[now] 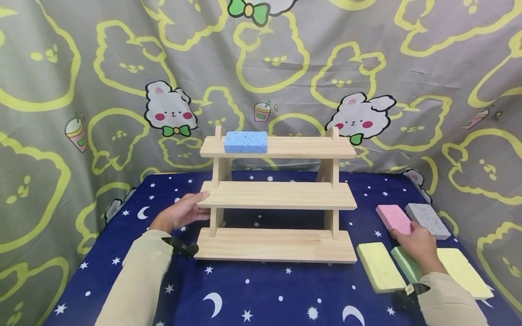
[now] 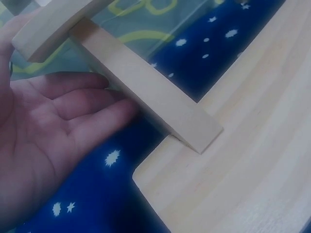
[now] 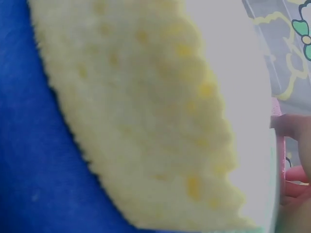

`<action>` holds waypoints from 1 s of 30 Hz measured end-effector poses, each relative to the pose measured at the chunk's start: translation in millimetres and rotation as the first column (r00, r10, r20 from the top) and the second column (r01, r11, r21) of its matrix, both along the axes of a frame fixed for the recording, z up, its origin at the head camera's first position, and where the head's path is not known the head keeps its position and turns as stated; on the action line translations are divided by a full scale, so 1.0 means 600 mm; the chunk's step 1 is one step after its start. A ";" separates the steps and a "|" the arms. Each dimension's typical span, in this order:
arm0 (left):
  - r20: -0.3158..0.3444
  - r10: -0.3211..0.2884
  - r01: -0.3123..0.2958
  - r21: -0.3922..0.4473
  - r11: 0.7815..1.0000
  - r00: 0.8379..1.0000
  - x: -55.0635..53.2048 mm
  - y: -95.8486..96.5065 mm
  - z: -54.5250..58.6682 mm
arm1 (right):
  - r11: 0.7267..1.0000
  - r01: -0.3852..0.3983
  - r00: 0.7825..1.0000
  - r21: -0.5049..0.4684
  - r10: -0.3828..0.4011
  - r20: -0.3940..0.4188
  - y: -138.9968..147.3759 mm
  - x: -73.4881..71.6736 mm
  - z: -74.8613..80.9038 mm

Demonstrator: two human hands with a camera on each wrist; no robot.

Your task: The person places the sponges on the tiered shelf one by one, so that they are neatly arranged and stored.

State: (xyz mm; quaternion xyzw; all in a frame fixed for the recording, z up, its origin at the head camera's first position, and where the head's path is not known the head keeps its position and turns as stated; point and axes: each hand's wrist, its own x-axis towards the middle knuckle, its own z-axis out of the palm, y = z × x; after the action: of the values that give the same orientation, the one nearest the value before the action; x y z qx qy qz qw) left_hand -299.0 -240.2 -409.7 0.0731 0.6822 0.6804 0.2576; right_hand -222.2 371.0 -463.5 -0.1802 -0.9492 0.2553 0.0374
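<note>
So the left hand (image 1: 185, 210) is gripping the left end of the middle board on a 3-tier wooden stand (image 1: 277, 195), thumb lying on top, fingers reaching under by the upright. Prob just bracing it, b/c the stand looks light enough to slide around.

Right hand's grip is closing on the pink sponge (image 1: 393, 219), thumb on one side and fingers on the other, pinching the near end, over on the right side of the desk (image 1: 183, 294). Guessing near end b/c that's simply the closest bit to reach. Can't tell if it's lifting off the cloth or lying on it tbh.

Gray sponge (image 1: 427, 220) is sitting just right of the pink one. Nearer in, the left yellow sponge (image 1: 381, 267), a green sponge (image 1: 408, 265) (partly hidden by the hand) and the right yellow sponge (image 1: 465, 271) are lying in a rough row, prob kept to the right for easy reach w/ that hand.

Blue sponge (image 1: 246, 142) is resting on the top board, left of center, leaving bare wood to its right.
</note>
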 end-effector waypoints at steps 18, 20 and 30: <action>0.002 0.011 -0.011 -0.031 0.999 1.000 0.003 0.004 0.000 | 0.983 -0.183 0.982 0.016 0.183 -0.040 0.002 0.001 0.055; 0.001 0.012 -0.012 -0.031 0.999 1.000 0.004 0.004 0.000 | 0.979 -0.202 0.977 0.021 0.203 -0.057 0.002 0.000 0.064; 0.001 0.012 -0.012 -0.014 1.000 1.000 0.004 0.003 0.002 | 0.945 -0.318 0.942 0.083 0.324 -0.087 0.011 -0.002 0.115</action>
State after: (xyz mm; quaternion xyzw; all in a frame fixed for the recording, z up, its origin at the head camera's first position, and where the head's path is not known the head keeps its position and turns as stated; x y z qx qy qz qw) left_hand -296.5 -238.6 -408.5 0.0669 0.6874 0.6770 0.2544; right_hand -223.2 377.4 -394.6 -0.0087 -0.9710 0.2341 0.0486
